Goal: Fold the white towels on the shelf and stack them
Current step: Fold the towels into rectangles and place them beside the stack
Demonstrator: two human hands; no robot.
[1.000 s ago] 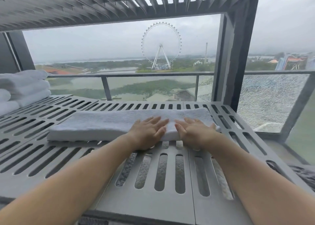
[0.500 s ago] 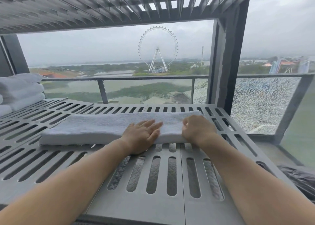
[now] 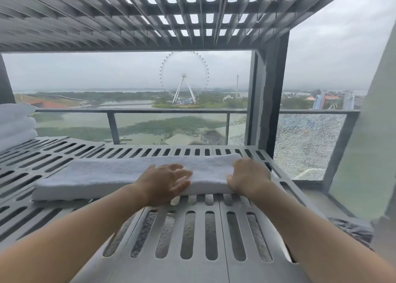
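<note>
A white towel (image 3: 111, 173), folded into a long strip, lies across the slotted grey shelf (image 3: 192, 235). My left hand (image 3: 167, 180) rests flat on the strip right of its middle, fingers spread and pointing right. My right hand (image 3: 249, 176) grips the strip's right end, fingers curled over the end and hidden behind it. A stack of folded white towels (image 3: 16, 126) sits at the shelf's far left edge.
Another slotted shelf (image 3: 150, 14) hangs overhead. A dark upright post (image 3: 272, 94) stands at the shelf's back right corner. A glass railing (image 3: 171, 111) runs behind the shelf, with a cracked pane (image 3: 304, 145) at right. Dark grey fabric (image 3: 353, 229) lies below right.
My right hand slid from the middle of the strip to its right end and curled around it. My left hand stayed flat on the towel. The camera drifted slightly.
</note>
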